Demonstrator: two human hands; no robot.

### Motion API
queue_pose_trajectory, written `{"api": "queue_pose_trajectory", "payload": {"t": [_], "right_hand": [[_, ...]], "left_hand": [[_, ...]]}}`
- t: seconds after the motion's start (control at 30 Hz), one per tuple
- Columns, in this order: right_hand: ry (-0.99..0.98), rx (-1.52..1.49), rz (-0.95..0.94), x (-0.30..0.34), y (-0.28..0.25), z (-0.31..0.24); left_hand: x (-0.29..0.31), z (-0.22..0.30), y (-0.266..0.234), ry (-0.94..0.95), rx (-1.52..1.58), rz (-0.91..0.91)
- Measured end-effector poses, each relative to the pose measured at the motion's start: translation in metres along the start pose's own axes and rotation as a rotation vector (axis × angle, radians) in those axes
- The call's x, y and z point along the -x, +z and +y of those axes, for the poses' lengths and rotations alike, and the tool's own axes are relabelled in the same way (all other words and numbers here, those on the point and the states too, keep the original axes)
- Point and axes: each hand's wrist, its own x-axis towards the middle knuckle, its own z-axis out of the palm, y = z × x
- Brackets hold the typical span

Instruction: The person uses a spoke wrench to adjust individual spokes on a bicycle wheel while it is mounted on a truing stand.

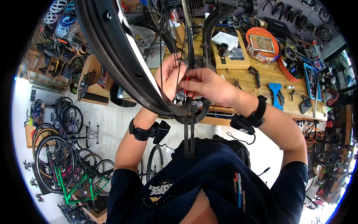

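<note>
A black bicycle wheel rim (123,67) with a white stripe stands upright in front of me, held in a dark truing stand (189,138). Thin black spokes (161,44) run from the rim up to the hub at the top. My left hand (169,76) reaches in among the spokes, its fingers curled in around one of them. Beside it, my right hand (210,86) pinches a small red tool (187,79) between thumb and forefinger, close to the rim. The fingers hide most of this tool.
Behind the wheel, a wooden workbench (246,80) bears a yellow box (233,61), a round orange tin (263,41), a screwdriver (257,78), a blue tool (276,95) and a blue tray (309,82). Several bicycles (71,160) stand at the left. Another wheel (154,160) is below.
</note>
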Motion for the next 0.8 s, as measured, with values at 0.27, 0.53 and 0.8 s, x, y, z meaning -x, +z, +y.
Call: {"api": "queue_pose_trajectory", "payload": {"t": [0.27, 0.53, 0.8], "right_hand": [[-0.064, 0.009, 0.033, 0.008, 0.009, -0.001], [-0.096, 0.047, 0.133, 0.006, 0.015, 0.012], [0.037, 0.344, 0.234, 0.01, 0.029, -0.006]], "left_hand": [[0.003, 0.008, 0.0, -0.043, 0.026, 0.019], [-0.001, 0.004, 0.003, -0.016, -0.022, 0.028], [-0.001, 0.004, 0.002, 0.051, -0.073, 0.002]]}}
